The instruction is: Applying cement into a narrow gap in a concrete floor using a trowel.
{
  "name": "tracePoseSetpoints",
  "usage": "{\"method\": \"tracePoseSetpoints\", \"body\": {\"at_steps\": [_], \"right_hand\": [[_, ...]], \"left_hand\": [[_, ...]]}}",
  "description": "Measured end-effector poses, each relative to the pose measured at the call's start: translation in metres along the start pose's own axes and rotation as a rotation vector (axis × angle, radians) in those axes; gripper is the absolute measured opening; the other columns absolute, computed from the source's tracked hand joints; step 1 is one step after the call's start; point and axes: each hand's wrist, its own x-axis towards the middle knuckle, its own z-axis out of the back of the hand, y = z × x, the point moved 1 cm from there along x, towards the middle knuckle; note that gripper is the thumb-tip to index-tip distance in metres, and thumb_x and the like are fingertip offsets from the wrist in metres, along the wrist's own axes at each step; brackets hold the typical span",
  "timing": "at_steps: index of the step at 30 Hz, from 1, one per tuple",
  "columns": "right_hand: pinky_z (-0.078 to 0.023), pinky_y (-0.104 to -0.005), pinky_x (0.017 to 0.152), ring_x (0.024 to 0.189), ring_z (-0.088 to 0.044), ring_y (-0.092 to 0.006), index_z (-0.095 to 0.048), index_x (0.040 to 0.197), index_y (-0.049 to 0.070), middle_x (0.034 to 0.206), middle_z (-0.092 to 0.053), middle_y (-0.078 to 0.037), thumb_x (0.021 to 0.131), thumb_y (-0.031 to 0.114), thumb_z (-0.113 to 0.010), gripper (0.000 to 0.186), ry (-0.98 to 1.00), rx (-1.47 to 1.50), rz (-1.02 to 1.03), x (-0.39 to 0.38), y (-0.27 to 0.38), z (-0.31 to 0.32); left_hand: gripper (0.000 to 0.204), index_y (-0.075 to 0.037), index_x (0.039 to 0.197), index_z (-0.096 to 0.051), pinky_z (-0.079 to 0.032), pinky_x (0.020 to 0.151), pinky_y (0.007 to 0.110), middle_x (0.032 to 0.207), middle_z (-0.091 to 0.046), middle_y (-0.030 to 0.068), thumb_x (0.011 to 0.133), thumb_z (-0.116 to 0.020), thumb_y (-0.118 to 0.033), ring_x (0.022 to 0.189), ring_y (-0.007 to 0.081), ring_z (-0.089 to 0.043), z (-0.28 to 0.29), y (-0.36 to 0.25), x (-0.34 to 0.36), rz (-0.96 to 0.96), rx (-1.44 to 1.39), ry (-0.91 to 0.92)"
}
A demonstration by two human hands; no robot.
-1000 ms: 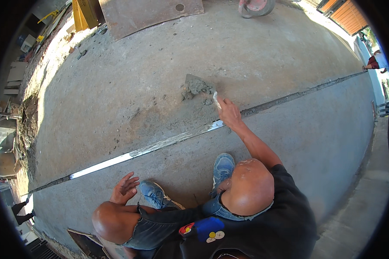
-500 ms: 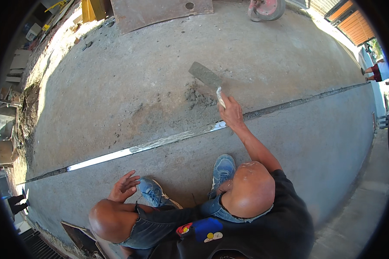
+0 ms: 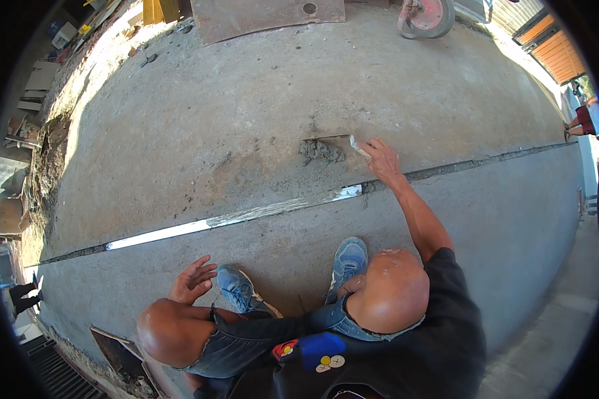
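My right hand is closed around the pale handle of a trowel. The blade stands nearly on edge, so only a thin dark line of it shows, along the far side of a small heap of wet mortar. Just nearer than the heap, a long shiny metal strip, partly smeared with mortar, lies along the groove in the concrete. Over by my left knee, my left hand hangs with its fingers apart and holds nothing.
The narrow groove runs across the concrete floor. A stained board and a red-hubbed wheel are at the far side. My blue shoes stand close to the strip. Another person's legs show at far right.
The trowel has turned from flat, with its face showing, to on edge, and come down at the mortar heap. My right hand has shifted slightly right; the left stays by the knee.
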Motion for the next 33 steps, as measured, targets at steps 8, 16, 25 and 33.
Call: {"method": "tracePoseSetpoints", "body": {"at_steps": [8, 16, 25, 33], "right_hand": [[-0.049, -0.0483, 0.086, 0.1, -0.061, -0.0431, -0.055, 0.126, 0.004, 0.106, -0.062, -0.024, 0.087, 0.016, -0.064, 0.042, -0.008, 0.266, -0.647, -0.062, 0.011, 0.021], [-0.048, -0.0539, 0.085, 0.098, -0.061, -0.0476, -0.048, 0.121, 0.0, 0.1, -0.064, -0.029, 0.088, 0.02, -0.064, 0.041, 0.167, 0.286, -0.942, -0.064, 0.075, -0.022], [-0.048, -0.0502, 0.085, 0.099, -0.062, -0.0472, -0.05, 0.117, 0.001, 0.101, -0.065, -0.028, 0.086, 0.023, -0.066, 0.041, 0.255, 0.519, -0.785, -0.012, 0.14, -0.06], [-0.048, -0.0537, 0.081, 0.094, -0.062, -0.0475, -0.049, 0.114, 0.0, 0.095, -0.064, -0.03, 0.085, 0.018, -0.066, 0.038, 0.26, 0.45, -0.688, -0.014, 0.132, -0.061]], "left_hand": [[0.059, -0.004, 0.142, -0.044, -0.045, 0.102, 0.041, 0.133, -0.055, 0.0185, 0.09, -0.07, -0.016, 0.123, 0.029, -0.055, 0.021, -0.014, 0.013, -0.126, 0.168, -0.273], [0.042, 0.0, 0.129, -0.058, -0.055, 0.087, 0.038, 0.118, -0.066, 0.0159, 0.092, -0.067, -0.017, 0.103, 0.025, -0.067, 0.052, -0.142, 0.042, -0.502, 0.68, -0.475], [0.052, 0.0, 0.134, -0.051, -0.054, 0.088, 0.042, 0.124, -0.062, 0.0218, 0.092, -0.064, -0.029, 0.111, 0.0321, -0.063, -0.006, -0.154, 0.157, -0.443, 1.06, -0.231], [0.062, 0.0, 0.136, -0.051, -0.038, 0.107, 0.04, 0.133, -0.055, 0.0266, 0.096, -0.051, -0.047, 0.128, 0.0368, -0.051, -0.068, -0.083, 0.337, -0.537, 0.276, -0.566]]}}
